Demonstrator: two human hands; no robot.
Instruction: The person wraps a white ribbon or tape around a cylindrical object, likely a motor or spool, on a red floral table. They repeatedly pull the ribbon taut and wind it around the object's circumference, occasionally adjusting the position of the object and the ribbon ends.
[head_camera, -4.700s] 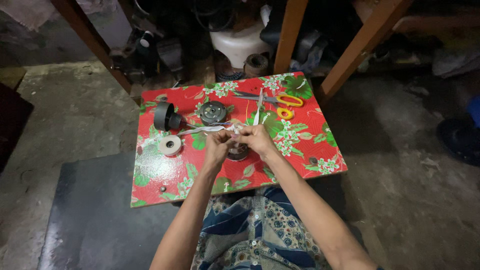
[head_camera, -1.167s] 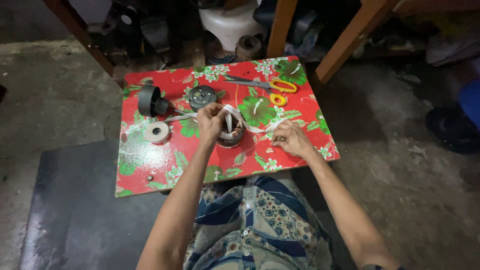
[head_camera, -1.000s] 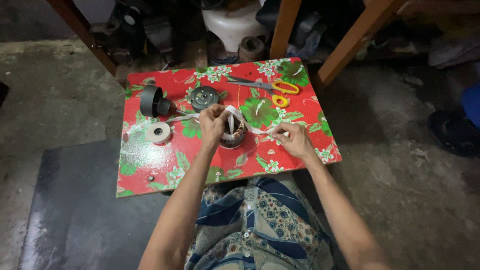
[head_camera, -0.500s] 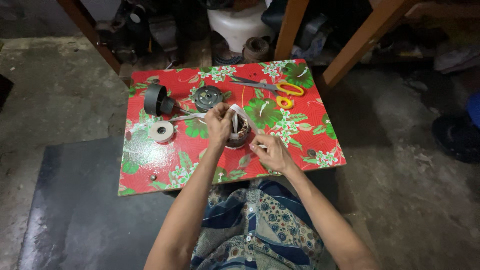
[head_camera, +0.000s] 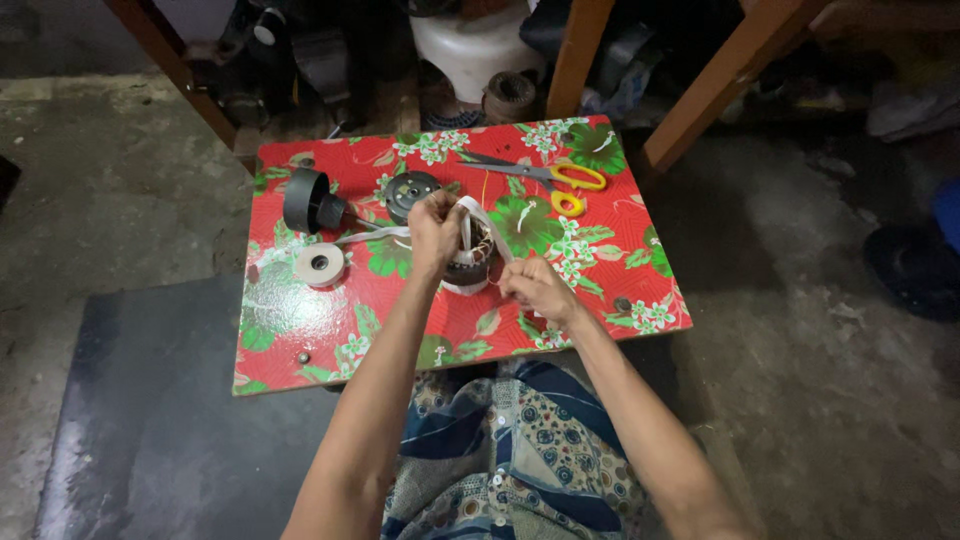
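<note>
Your glossy, floral oilcloth table cover (head_camera: 300, 330) shines under the light. The white tape (head_camera: 490, 225) you pull looks matt, like cloth; the roll (head_camera: 320, 265) matches. Scissors (head_camera: 545, 175) have metal blades and smooth yellow plastic handles. The floor (head_camera: 110, 200) is rough concrete.

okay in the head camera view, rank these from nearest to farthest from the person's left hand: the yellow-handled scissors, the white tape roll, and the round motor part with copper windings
1. Round motor part with copper windings: right beside the left hand, which touches it.
2. White tape roll: off to the left on the red flowered board.
3. Yellow-handled scissors: toward the board's far right corner, a little farther from the hand than the roll.
</note>
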